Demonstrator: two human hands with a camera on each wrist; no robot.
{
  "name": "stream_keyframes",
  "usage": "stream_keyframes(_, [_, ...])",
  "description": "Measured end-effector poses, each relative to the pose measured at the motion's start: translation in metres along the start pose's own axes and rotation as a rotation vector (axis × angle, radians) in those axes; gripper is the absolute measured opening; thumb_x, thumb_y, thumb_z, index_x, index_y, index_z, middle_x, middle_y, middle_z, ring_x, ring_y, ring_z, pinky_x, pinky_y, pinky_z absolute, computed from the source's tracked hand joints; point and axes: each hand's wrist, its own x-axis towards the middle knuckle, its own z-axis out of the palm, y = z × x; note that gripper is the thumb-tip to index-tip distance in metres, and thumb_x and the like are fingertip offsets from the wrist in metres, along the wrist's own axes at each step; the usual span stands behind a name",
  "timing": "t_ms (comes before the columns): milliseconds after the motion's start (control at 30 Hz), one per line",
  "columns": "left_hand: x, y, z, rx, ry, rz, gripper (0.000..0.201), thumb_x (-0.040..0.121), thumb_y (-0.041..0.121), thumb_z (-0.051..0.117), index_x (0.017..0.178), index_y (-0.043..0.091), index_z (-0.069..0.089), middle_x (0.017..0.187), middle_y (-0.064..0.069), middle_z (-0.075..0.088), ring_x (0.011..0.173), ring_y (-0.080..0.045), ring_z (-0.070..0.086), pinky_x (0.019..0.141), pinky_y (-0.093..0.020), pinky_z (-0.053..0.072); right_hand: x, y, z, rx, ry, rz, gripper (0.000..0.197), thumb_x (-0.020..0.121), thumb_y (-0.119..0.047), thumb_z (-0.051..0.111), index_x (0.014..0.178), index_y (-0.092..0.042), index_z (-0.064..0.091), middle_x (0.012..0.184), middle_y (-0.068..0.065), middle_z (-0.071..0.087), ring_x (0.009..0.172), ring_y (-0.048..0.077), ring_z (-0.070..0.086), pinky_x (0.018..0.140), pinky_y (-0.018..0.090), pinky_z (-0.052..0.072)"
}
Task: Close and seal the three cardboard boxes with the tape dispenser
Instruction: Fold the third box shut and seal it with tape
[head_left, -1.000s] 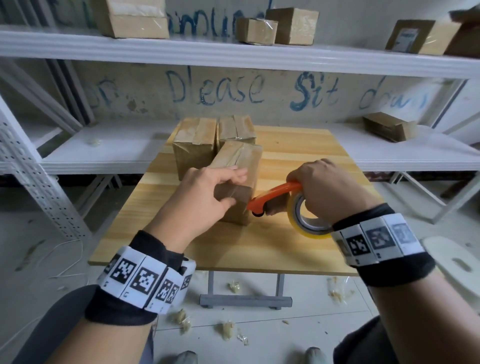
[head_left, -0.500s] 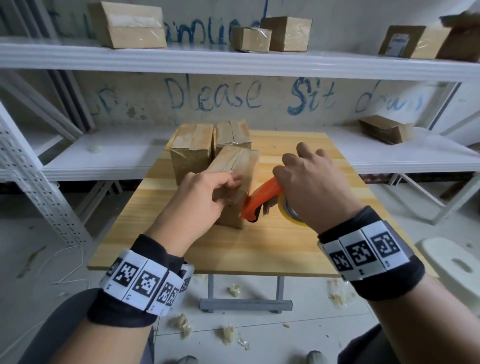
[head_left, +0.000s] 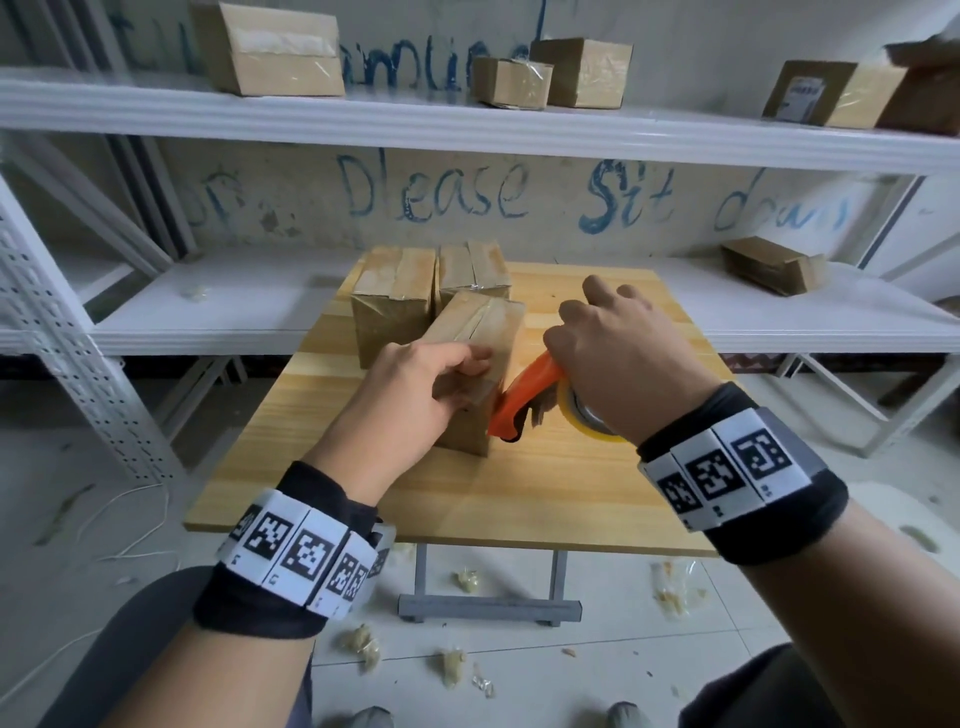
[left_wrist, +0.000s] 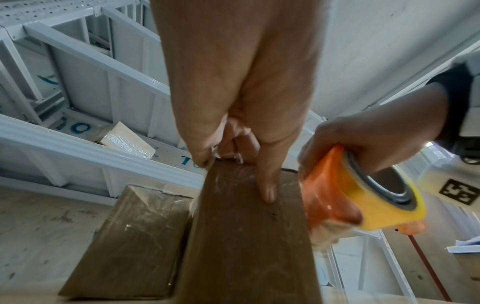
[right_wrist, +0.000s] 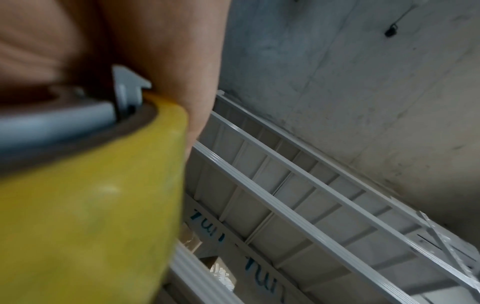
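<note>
The nearest cardboard box stands on the wooden desk, towards its left-centre, with clear tape along its top seam. Two further taped boxes stand directly behind it: the left rear box and the right rear box, set just beside each other.

The left hand grasps the near top end of the nearest box. Its fingers curl over the top face, and in the left wrist view the thumb lies flat against the near side of the box.

The right hand grips the tape dispenser, with the fingers wrapped over the top of it. The dispenser has an orange body and carries a roll of yellowish tape. Its orange front edge sits against the right side of the nearest box, near the top corner. The right wrist view is mostly filled by the tape roll and the palm.

White metal shelving stands behind the desk and carries several other boxes. Crumpled tape scraps lie on the floor below the desk.
</note>
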Motion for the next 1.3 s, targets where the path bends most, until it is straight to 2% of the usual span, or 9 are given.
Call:
stream_keyframes(133, [0.003, -0.002, -0.003, 0.112, 0.036, 0.0, 0.038, 0.091, -0.004, 0.063, 0.118, 0.02, 0.073, 0.122, 0.013, 0.067, 0.114, -0.004, 0.062, 0.099, -0.007, 0.036, 0.002, -0.042, 0.021, 0.096, 0.074, -0.078, 0.004, 0.079, -0.012, 0.069, 0.075, -0.013, 0.07, 0.077, 0.008, 0.066, 0.086, 0.03, 0.056, 0.068, 0.042, 0.048])
stream_keyframes(300, [0.004, -0.012, -0.011, 0.058, -0.034, -0.045, 0.043, 0.089, 0.0, 0.07, 0.122, 0.026, 0.069, 0.136, 0.024, 0.058, 0.122, 0.011, 0.049, 0.103, 0.003, 0.026, -0.007, -0.018, 0.038, 0.324, -0.102, 0.122, 0.037, 0.08, -0.014, 0.035, 0.092, -0.025, 0.068, 0.084, -0.008, 0.054, 0.089, 0.017, 0.035, 0.081, 0.035, 0.047])
stream_keyframes(400, [0.004, -0.017, -0.011, 0.042, -0.076, -0.076, 0.06, 0.084, -0.004, 0.072, 0.129, 0.035, 0.063, 0.138, 0.02, 0.058, 0.13, 0.008, 0.047, 0.114, -0.011, 0.027, -0.014, 0.002, 0.034, 0.49, -0.108, 0.199, 0.047, 0.074, 0.003, 0.047, 0.096, -0.028, 0.074, 0.084, -0.007, 0.064, 0.086, 0.02, 0.046, 0.076, 0.033, 0.048])
stream_keyframes(500, [0.004, -0.019, -0.013, 0.078, -0.112, -0.082, 0.063, 0.082, -0.004, 0.07, 0.129, 0.038, 0.061, 0.142, 0.022, 0.054, 0.137, 0.009, 0.04, 0.105, 0.003, 0.016, -0.028, 0.018, 0.029, 0.756, -0.138, 0.36, 0.055, 0.067, 0.015, 0.048, 0.093, -0.026, 0.075, 0.082, -0.002, 0.07, 0.078, 0.021, 0.062, 0.064, 0.031, 0.05])
stream_keyframes(733, [-0.001, -0.004, -0.024, 0.134, -0.148, -0.113, 0.062, 0.088, 0.004, 0.066, 0.137, 0.04, 0.056, 0.144, 0.03, 0.046, 0.132, 0.015, 0.032, 0.099, 0.008, 0.014, -0.042, 0.023, 0.053, 0.918, -0.271, 0.802, 0.011, 0.089, -0.015, 0.064, 0.083, -0.005, 0.065, 0.072, 0.016, 0.07, 0.059, 0.024, 0.064, 0.055, 0.032, 0.049])
stream_keyframes(867, [-0.001, 0.001, -0.024, 0.198, -0.148, -0.108, 0.058, 0.09, 0.009, 0.067, 0.137, 0.04, 0.056, 0.147, 0.027, 0.047, 0.138, -0.001, 0.038, 0.112, -0.017, 0.025, -0.041, 0.014, 0.06, 0.971, -0.261, 0.943, 0.021, 0.088, -0.015, 0.063, 0.077, 0.002, 0.06, 0.064, 0.012, 0.06, 0.057, 0.024, 0.047, 0.053, 0.03, 0.035])
stream_keyframes(1033, [0.001, 0.003, -0.031, 0.227, -0.123, -0.039, 0.049, 0.091, 0.011, 0.069, 0.132, 0.037, 0.064, 0.135, 0.018, 0.06, 0.127, -0.003, 0.051, 0.112, -0.029, 0.042, -0.043, 0.005, 0.059, 0.731, -0.331, 0.852, 0.02, 0.091, -0.02, 0.051, 0.076, -0.007, 0.046, 0.081, 0.014, 0.055, 0.074, 0.029, 0.046, 0.07, 0.036, 0.034])
stream_keyframes(1167, [-0.003, 0.01, -0.037, 0.224, -0.254, -0.071, 0.056, 0.083, 0.042, 0.077, 0.135, 0.045, 0.057, 0.143, 0.033, 0.047, 0.132, 0.007, 0.039, 0.11, -0.018, 0.027, -0.046, -0.01, 0.045, 0.637, -0.169, 0.736, 0.038, 0.092, -0.018, 0.053, 0.127, -0.005, 0.05, 0.117, 0.016, 0.051, 0.112, 0.037, 0.045, 0.086, 0.035, 0.036])
stream_keyframes(1300, [-0.005, 0.016, -0.037, 0.15, -0.242, -0.082, 0.038, 0.092, 0.057, 0.055, 0.127, 0.043, 0.064, 0.141, 0.038, 0.048, 0.127, 0.013, 0.037, 0.099, -0.014, 0.028, -0.042, -0.035, 0.036, 0.792, 0.184, 0.535, 0.04, 0.085, -0.002, 0.052, 0.122, -0.014, 0.062, 0.111, -0.002, 0.059, 0.092, 0.014, 0.057, 0.076, 0.02, 0.043])
